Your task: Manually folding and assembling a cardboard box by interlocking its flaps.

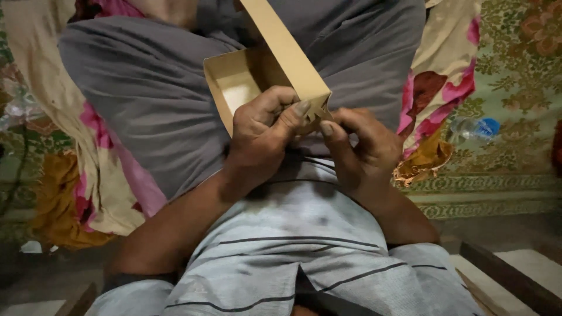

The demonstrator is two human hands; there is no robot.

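From the head view I count two hands, one cardboard box, one plastic bottle and one person's lap under it all.

The left hand (263,131) and the right hand (360,146) meet at the near corner of the cardboard box (266,73), which is held up in the air above the lap, in the middle of the view. The left grip is closed on the box: I see its thumb pressed flat on the corner and its fingers curled over the near wall. The right grip pinches the same corner from the other side, thumb and forefinger narrow on a small notched tab of cardboard. The two thumbs sit just beside each other.

The box itself is plain tan cardboard, shallow and open, with its pale inside floor facing me. One long flap (281,41) stands up from it and runs away to the top edge of the picture (its far end is cut off by the frame). The corner under the thumbs shows small cut teeth, only partly visible between the fingers.

Behind the box lie grey trousers (146,88), and nearer me a grey shirt with thin dark stripes (304,246). A floral cloth in cream, pink and mustard (439,76) spreads on both sides. The single plastic bottle (474,129), clear with a blue cap, lies on a green patterned mat (515,70) to the right, well apart from the hands.
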